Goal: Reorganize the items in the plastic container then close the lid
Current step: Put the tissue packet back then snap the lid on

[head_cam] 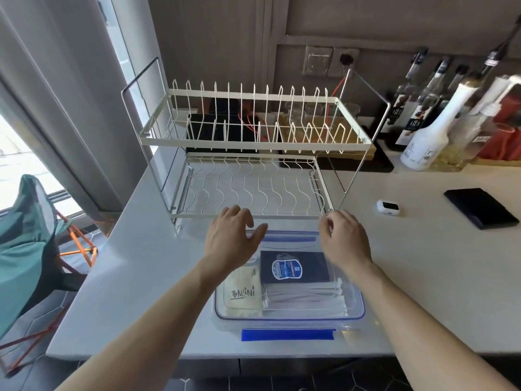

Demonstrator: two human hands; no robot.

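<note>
A clear plastic container (358,311) with a blue rim sits near the counter's front edge. A clear lid (290,240) lies over it, and a blue latch flap (287,334) sticks out at the front. Through the lid show a dark blue packet (293,268), a cream pouch (242,297) marked MINI and a stack of white strips (307,301). My left hand (231,235) is spread over the far left corner of the lid. My right hand (344,238) is over the far right corner with its fingers curled. Whether they grip the lid's edge is hidden.
A white two-tier wire dish rack (253,142) stands just behind the container. To the right lie a small white case (388,207) and a black wallet (480,207). Bottles (431,136) crowd the back right. A green folding chair (25,244) stands on the floor at left.
</note>
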